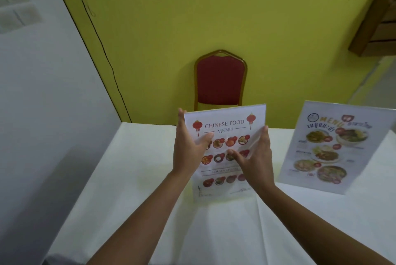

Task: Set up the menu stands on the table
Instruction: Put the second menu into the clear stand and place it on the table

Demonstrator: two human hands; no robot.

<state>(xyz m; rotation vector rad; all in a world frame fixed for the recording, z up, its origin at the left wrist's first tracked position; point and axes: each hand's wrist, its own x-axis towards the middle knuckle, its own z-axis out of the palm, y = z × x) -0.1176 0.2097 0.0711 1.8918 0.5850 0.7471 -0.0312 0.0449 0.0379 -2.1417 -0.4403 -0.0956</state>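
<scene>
The left hand and right hand clasp the side edges of the clear acrylic stand holding a Chinese food menu, its base on the white-clothed worktop. A second stand with a colourful photo menu stands to its right, seemingly placed; only final positioning appears left.

A clear Chinese food menu stand stands upright mid-surface, while a second, Thai menu stand leans back at its right.
</scene>
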